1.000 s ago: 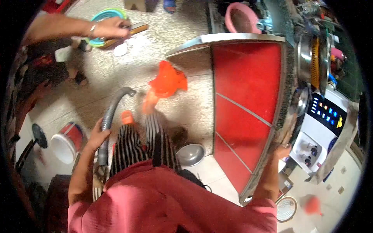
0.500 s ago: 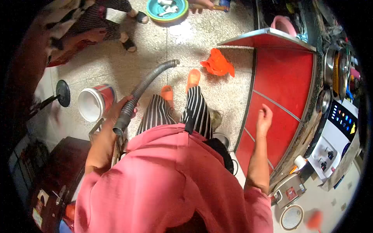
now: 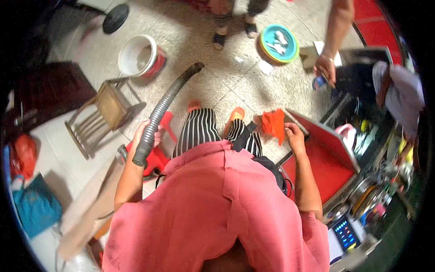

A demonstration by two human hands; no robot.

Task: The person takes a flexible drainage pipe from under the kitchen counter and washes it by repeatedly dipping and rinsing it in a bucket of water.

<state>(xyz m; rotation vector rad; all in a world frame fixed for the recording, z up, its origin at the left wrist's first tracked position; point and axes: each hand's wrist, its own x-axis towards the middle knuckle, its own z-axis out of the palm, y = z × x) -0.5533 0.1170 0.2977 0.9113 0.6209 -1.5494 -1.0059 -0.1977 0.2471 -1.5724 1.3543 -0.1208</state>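
Note:
A grey ribbed hose (image 3: 164, 105) slants up and away from my left hand (image 3: 147, 135), whose fingers wrap round its lower part. Its dark far end hangs over the floor. My right hand (image 3: 294, 136) is raised at the right, its fingers curled beside the right edge of a crumpled orange-red bag (image 3: 273, 125). The fingertips look close to the bag; whether they pinch it I cannot tell. Below that hand lies a red cabinet panel (image 3: 328, 165).
A white bucket (image 3: 137, 55), a wooden chair (image 3: 111, 105) and a red stool (image 3: 156, 156) stand at the left. Beyond are a blue-green basin (image 3: 278, 43) and another person's feet. At the right a person's hand (image 3: 325, 68) reaches down; another person stands by the counter.
The view has turned, bringing the chair and red stool into sight. My right hand is now beside the orange-red bag, where before it was over the red panel. My left hand still holds the hose.

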